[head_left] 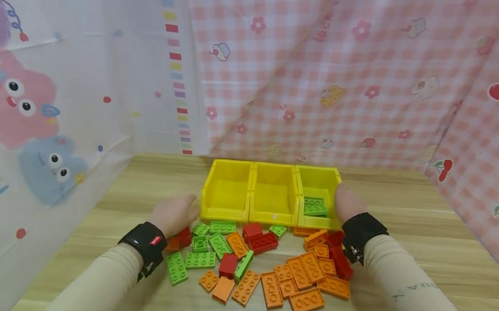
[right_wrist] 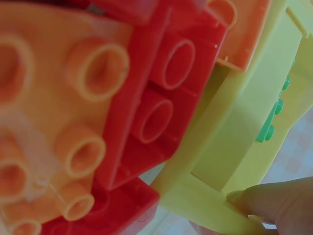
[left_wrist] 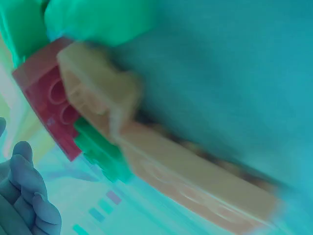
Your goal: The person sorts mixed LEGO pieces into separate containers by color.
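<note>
Three yellow bins [head_left: 276,222] stand side by side on the table, and green bricks [head_left: 314,206] lie in the right one. My right hand [head_left: 349,202] is at the outer side of the right bin. In the right wrist view, its thumb [right_wrist: 274,200] and a finger partly hidden below pinch the bin's yellow wall [right_wrist: 205,200]. My left hand [head_left: 174,215] is beside the left bin with fingers pointing toward its wall; nothing shows in it. In the left wrist view its fingers [left_wrist: 29,196] are loosely bent.
Loose bricks lie in front of the bins: green bricks [head_left: 200,260] at left, orange bricks [head_left: 300,272] at centre right, red bricks [head_left: 263,242] among them. More red bricks [head_left: 340,262] lie by the right wrist. A patterned cloth [head_left: 313,67] hangs behind, and others flank the table.
</note>
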Tool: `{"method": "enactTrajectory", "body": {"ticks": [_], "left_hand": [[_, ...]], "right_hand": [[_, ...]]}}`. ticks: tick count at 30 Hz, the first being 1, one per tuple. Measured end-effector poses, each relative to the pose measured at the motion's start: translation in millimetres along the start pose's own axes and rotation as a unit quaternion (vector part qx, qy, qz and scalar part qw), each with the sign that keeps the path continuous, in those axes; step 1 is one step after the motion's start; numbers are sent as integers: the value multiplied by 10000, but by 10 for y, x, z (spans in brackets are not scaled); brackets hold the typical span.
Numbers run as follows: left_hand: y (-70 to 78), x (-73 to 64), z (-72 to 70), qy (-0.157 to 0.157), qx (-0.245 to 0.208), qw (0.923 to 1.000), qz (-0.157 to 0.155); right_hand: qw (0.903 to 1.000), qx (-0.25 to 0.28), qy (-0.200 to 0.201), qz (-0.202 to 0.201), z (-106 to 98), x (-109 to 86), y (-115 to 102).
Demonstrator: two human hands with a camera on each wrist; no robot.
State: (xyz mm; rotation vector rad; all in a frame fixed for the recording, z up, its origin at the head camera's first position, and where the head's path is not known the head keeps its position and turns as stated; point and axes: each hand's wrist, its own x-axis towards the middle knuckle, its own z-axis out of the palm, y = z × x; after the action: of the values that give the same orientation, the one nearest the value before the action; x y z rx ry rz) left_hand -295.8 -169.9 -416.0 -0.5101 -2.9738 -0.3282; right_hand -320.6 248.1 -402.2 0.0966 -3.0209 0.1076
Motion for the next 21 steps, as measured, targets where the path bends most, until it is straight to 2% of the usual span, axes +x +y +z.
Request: {"method": "enactTrajectory", "body": {"ticks": [4, 7, 8, 10, 12, 14, 15, 17, 19, 21], "left_hand": [[-13, -275, -48, -144, 401, 9986, 321], [-7, -480, -59, -28, 945, 9912, 923], [0, -539, -58, 70, 1150, 9857, 1232], [8, -647, -53, 261, 1664, 9678, 1869], [18, -738, -55, 396, 2172, 9436, 2468], [22, -806, -63, 406, 2560, 9208, 2913], [18, -833, -61, 350, 2726, 9120, 3044], [9, -880, -60, 235, 2969, 8995, 3197], [-9, -922, -52, 143, 3141, 8910, 3274], [-28, -957, -36, 112, 3230, 8857, 3333]], "right_hand": [[10000, -49, 69, -45, -1, -7, -2], [9998, -157, 123, -67, 10, -18, 0], [9997, -209, 132, -66, 11, -23, 6], [9996, -238, 161, -52, 23, -25, 19], [9996, -238, 170, -29, 33, -24, 22], [9997, -200, 157, 22, 42, -16, 22], [9997, -181, 152, 52, 44, -12, 20], [9997, -171, 104, 115, 42, -4, 10], [9997, -161, 73, 172, 38, 4, -5], [9997, -166, 66, 188, 29, 6, -23]]}}
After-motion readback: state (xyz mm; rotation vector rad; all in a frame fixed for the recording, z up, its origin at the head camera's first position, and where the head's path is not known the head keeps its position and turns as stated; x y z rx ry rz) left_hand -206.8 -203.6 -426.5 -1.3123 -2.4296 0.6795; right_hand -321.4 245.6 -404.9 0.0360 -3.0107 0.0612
